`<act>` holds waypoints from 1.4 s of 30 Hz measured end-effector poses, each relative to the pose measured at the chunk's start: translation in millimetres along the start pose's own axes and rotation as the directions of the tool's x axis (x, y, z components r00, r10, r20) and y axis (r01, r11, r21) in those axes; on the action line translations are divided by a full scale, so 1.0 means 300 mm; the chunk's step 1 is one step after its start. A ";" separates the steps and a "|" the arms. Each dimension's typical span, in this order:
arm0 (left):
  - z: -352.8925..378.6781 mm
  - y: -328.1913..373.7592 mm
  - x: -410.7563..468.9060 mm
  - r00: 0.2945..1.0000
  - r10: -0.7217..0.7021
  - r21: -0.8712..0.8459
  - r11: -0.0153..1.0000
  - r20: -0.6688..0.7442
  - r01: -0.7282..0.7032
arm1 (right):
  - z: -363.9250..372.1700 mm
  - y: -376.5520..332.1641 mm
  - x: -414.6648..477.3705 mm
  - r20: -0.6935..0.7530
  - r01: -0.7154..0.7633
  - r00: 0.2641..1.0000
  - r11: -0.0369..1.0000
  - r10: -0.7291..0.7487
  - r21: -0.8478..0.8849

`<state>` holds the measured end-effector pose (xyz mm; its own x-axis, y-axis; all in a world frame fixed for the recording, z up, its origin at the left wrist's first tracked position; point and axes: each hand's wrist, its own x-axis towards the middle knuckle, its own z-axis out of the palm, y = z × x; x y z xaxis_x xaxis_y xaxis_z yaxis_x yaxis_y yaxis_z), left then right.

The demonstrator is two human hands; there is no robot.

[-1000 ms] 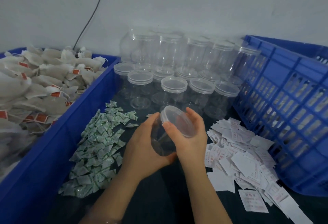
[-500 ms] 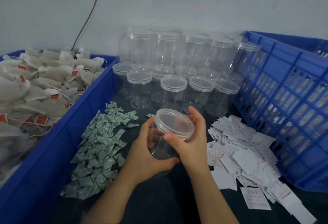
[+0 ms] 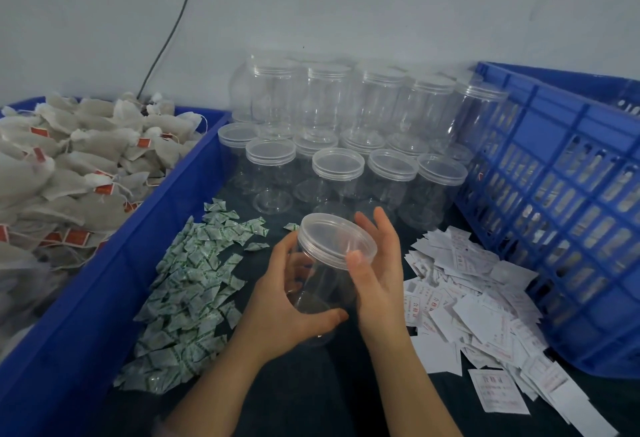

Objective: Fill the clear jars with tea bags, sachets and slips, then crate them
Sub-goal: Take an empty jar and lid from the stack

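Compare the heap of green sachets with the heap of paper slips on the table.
The sachets are small, crinkled and green-printed; the slips are larger, flat and white with red print. The sachets lie left of the held jar, beside the tea-bag crate; the slips lie right of it, beside the slotted crate. Both are loose heaps on the dark table.

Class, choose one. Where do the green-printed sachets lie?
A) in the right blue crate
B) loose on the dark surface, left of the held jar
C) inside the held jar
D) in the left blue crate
B: the sachets lie loose on the dark surface, left of the jar that the left hand holds, its lid gripped by the right hand.
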<state>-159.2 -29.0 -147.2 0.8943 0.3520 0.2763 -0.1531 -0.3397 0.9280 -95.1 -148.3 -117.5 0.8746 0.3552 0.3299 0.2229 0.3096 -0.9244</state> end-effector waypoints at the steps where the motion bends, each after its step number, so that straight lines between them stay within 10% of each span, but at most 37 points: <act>1: 0.000 0.001 0.000 1.000 0.001 -0.006 1.000 0.002 -0.001 | 0.003 -0.002 0.000 0.001 0.004 1.000 0.999 -0.004 -0.040; 30: 0.004 0.005 -0.002 0.999 -0.036 -0.068 0.997 0.010 0.036 | 0.014 -0.004 -0.006 -0.005 -0.019 1.000 0.999 0.018 -0.039; 38: -0.005 0.019 -0.009 1.000 -0.017 -0.002 1.000 0.022 0.017 | -0.044 -0.019 0.056 -0.347 0.017 0.930 0.928 0.122 0.372; 42: -0.029 0.018 0.004 0.986 -0.064 -0.059 0.997 -0.154 0.055 | -0.080 0.014 0.073 -0.419 -0.072 0.890 0.963 0.179 0.258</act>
<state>-162.6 -22.8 -139.8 0.8269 0.5028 0.2518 -0.1281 -0.2676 0.9550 -64.6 -160.4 -118.9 0.9988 0.0018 0.0480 0.0406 0.5003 -0.8649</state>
